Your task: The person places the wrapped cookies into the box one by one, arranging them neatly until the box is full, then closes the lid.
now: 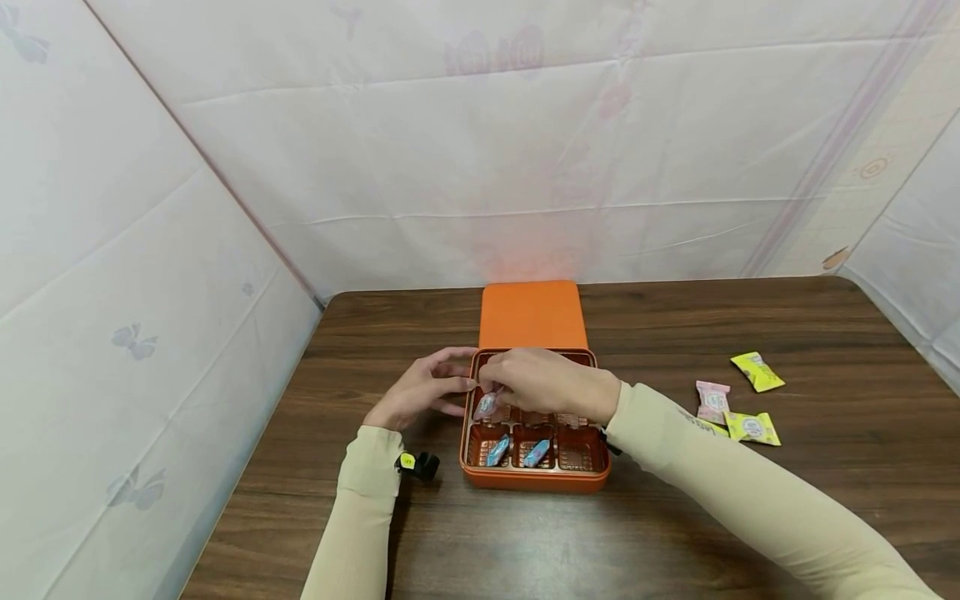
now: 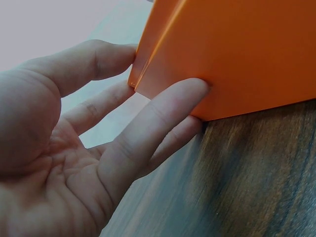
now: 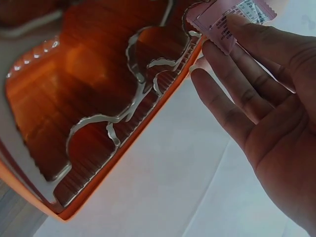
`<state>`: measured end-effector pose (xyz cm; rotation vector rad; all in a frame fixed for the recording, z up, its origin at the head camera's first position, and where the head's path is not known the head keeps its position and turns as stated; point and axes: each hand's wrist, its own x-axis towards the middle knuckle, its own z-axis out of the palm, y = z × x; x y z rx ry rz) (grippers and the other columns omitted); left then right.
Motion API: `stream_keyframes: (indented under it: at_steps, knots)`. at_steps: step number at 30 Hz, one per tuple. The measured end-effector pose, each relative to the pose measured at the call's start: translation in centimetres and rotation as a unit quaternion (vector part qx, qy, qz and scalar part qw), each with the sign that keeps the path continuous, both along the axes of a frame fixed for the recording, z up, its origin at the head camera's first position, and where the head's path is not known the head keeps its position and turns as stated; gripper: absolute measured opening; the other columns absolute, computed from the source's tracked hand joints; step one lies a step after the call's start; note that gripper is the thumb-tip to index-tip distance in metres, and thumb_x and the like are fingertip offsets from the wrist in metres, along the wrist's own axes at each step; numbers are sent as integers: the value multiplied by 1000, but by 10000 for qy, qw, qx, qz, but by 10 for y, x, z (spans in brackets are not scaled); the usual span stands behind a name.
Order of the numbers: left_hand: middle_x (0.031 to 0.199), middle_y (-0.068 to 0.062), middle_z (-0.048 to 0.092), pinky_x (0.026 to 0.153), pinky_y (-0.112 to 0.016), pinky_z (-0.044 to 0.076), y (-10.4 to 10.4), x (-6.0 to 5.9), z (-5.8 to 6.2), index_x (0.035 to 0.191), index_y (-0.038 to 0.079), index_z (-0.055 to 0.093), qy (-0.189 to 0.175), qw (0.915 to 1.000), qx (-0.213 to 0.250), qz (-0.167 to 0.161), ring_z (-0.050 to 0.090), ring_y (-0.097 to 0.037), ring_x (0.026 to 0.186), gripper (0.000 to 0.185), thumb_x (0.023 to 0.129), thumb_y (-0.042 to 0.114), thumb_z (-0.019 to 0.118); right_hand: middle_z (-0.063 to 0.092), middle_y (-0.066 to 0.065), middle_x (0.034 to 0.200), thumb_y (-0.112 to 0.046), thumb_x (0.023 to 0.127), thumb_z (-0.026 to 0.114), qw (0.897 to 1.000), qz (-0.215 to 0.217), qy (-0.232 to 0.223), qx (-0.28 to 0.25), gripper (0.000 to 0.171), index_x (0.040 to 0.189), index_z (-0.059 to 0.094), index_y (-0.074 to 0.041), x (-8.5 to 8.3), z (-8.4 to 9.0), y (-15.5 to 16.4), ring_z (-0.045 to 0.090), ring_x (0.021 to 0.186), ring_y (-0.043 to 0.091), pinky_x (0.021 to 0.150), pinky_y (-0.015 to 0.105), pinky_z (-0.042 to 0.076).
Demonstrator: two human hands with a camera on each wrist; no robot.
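While your fingers work at the box, the scene reads like this:
Right fingers: your fingertips (image 3: 232, 29) pinch a pink sachet (image 3: 228, 19) by its edge — clasped on it, not released.
Right hand: your right hand (image 1: 551, 383) hovers over the middle row of the orange box (image 1: 534, 479), sachet (image 1: 486, 406) at the left compartment.
Left fingers: your fingers (image 2: 168, 106) lie straight against the box's outer wall (image 2: 237, 54), thumb at the corner — pressing, not curled around anything.
Left hand: your left hand (image 1: 427, 387) sits just beside the box's left side, touching it.
Box: on the wooden table (image 1: 712, 517), with ribbed compartments inside; two blue sachets (image 1: 498, 450) (image 1: 536, 452) lie in the front row.
Lid: orange lid (image 1: 532, 314) lies flat just behind the box.
Loose sachets: a pink one (image 1: 712, 402) and two yellow ones (image 1: 757, 371) (image 1: 753, 427) lie on the table, to the right, well apart from the box.
Clip: small black clip (image 1: 418, 463) by your left sleeve (image 1: 360, 508).
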<state>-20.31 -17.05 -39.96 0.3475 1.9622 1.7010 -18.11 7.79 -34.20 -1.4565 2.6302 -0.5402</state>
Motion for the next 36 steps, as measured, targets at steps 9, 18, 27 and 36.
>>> stream_keyframes:
  at_steps: [9,18,27,36]
  knots:
    - [139,-26,61,83,-51,65,0,0,1,159,9,49,-6,10000,35,-10,71,-36,110,56,106,5,66,74,2,99,-6,96,81,9997,-34,242,26,10,103,75,-10,-1,-3,1,70,85,15,76,28,60]
    - [141,-28,59,83,-50,65,0,0,0,159,9,48,-17,10000,54,-7,71,-36,111,56,106,5,66,73,2,95,-7,97,79,9996,43,292,-3,5,98,75,-9,-1,-5,2,68,83,15,73,27,59]
    - [141,-28,58,83,-50,65,0,0,-1,159,9,48,-2,10000,38,3,70,-34,113,55,106,5,65,73,3,100,-5,97,79,9996,-122,240,125,8,104,76,-8,1,-2,8,69,86,16,74,29,60]
    - [141,-29,59,83,-51,65,1,0,-1,158,9,50,-25,10000,36,30,71,-35,112,55,106,4,66,74,0,105,-10,98,79,9989,-445,109,87,10,107,76,-11,4,4,24,71,90,17,76,32,60]
